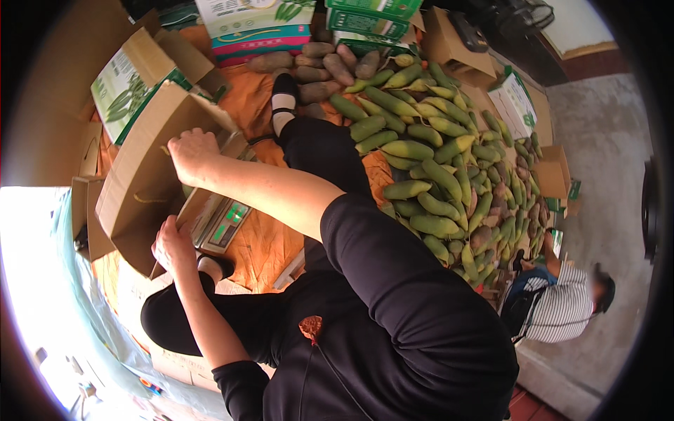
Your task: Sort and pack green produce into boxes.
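Probably stiff, light unless filled: carton [144,168], mouth open, tilted, at fingers of both hands. Best gripped by wall edges, not bendable flaps. Left hand [173,247]: fingers closed round flap. Right hand [193,156]: fingers curled at carton, exact hold unclear. Scale [230,223] just right of left fingers; radishes [432,168] well beyond.

Looks like a produce packing room. Long green vegetables [409,149] lie heaped from the middle to the right, with brownish roots [339,69] at the far side, where printed cartons [261,19] are stacked. On the left, an open box [131,172] is near a scale [228,226] with a lit display. Bare concrete floor [597,133] and another person [562,303] are at right.
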Action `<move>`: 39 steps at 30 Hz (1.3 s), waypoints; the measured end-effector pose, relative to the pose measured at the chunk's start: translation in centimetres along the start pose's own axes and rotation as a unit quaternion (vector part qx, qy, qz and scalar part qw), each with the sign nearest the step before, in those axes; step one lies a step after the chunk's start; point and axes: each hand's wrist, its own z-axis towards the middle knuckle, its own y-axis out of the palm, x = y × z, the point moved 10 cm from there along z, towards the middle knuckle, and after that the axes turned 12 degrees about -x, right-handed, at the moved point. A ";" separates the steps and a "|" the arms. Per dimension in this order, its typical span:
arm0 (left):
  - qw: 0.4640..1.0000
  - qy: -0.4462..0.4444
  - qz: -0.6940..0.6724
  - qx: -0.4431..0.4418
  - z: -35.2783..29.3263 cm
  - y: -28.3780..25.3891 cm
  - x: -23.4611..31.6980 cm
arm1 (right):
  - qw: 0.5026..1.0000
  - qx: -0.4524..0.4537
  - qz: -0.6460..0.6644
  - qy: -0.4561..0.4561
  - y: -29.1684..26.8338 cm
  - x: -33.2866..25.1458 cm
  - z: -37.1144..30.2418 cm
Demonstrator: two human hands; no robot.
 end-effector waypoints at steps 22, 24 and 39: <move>0.999 -0.004 -0.017 -0.034 0.6 1.2 0.0 | 0.772 0.017 0.191 0.606 -1.8 54.9 -44.9; 0.999 0.002 -0.037 -0.022 0.8 1.3 0.6 | 0.797 0.000 0.107 0.595 -0.3 56.2 -48.5; 0.999 -0.008 -0.043 -0.007 0.6 0.6 0.6 | 0.768 -0.377 -0.247 0.455 14.2 52.1 -40.6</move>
